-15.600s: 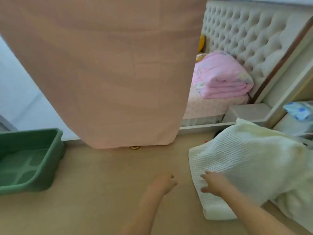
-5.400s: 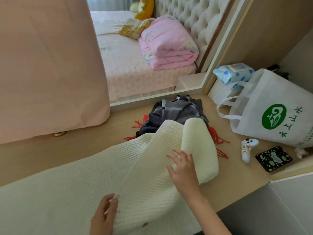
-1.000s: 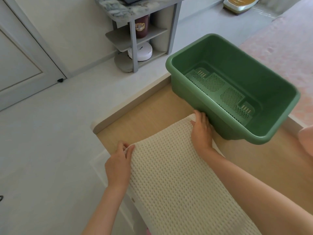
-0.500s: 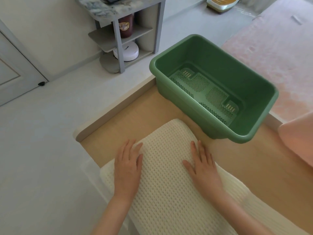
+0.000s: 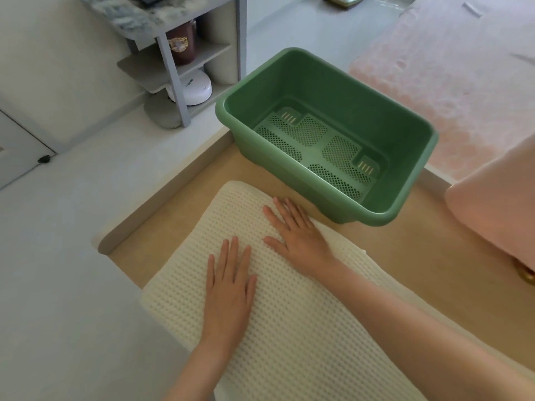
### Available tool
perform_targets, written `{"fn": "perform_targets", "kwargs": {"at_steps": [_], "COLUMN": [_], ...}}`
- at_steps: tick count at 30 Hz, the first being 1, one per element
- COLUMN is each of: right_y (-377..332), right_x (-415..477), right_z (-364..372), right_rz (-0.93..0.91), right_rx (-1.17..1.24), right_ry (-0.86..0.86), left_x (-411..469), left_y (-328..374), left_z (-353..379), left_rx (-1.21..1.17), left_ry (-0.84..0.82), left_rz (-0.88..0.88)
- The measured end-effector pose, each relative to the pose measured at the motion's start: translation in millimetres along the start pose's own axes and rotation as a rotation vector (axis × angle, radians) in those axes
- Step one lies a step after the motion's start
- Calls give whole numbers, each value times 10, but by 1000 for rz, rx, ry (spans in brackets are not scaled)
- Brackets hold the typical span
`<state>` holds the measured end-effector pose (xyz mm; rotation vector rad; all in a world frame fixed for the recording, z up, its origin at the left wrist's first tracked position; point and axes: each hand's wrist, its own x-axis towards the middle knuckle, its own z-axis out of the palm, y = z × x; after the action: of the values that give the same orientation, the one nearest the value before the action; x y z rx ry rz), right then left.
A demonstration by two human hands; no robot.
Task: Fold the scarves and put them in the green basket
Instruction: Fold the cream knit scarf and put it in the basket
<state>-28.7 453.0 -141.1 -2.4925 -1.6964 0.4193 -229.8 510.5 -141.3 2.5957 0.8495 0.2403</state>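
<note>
Head view showed the cream waffle-knit scarf (image 5: 289, 337) lying folded on the wooden platform (image 5: 411, 256), with the left hand (image 5: 231, 287) and right hand (image 5: 298, 235) both pressed flat on it, fingers straight, gripping nothing. The green basket (image 5: 333, 91) stood at 1 o'clock from the scarf, just beside its far end

Cut off at bottom edge: near end of cream scarf (image 5: 304, 342). Hidden under left grip (image 5: 230, 287) and right grip (image 5: 298, 235): scarf patches. Cut off at right edge: pink cloth (image 5: 498, 209), gold object (image 5: 526, 274). Illegible: jar (image 5: 181, 44) label.
</note>
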Motion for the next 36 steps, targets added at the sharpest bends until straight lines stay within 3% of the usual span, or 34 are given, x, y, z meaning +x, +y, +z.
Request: {"fn": "perform_targets", "kwargs": {"at_steps": [3,6,9,11,13,19,25,29,32,36], "right_y": [-65,-100,168,431,651,964,1058,1073,1281,1799], "right_x": [-131,-745,-1580,-2008,-2266,-2211,-2134,-2348,-2585,-3092], "right_z": [-158,-297,-292,-271,-261,-272,-287,-435,-574,-612], "right_rz": [-23,2,392,716,886,899,949,1015,1076,1149], "right_rx": [162,321,455,554,617,614,588,759,646,323], "right_ry": [31,217,454,465,387,311,98,247,286,195], "left_x": [-17,-7,10,15,42,216,270,278,294,370], "left_y": [180,185,178,207,293,673,661,674,672,656], "left_z": [122,197,209,227,241,376,415,425,415,423], "left_rx": [46,105,111,110,63,-19,63,66,73,82], "left_ry": [-86,-98,-98,-99,-92,-164,-156,-161,-158,-145], "left_rz": [70,63,71,62,34,205,188,182,186,163]}}
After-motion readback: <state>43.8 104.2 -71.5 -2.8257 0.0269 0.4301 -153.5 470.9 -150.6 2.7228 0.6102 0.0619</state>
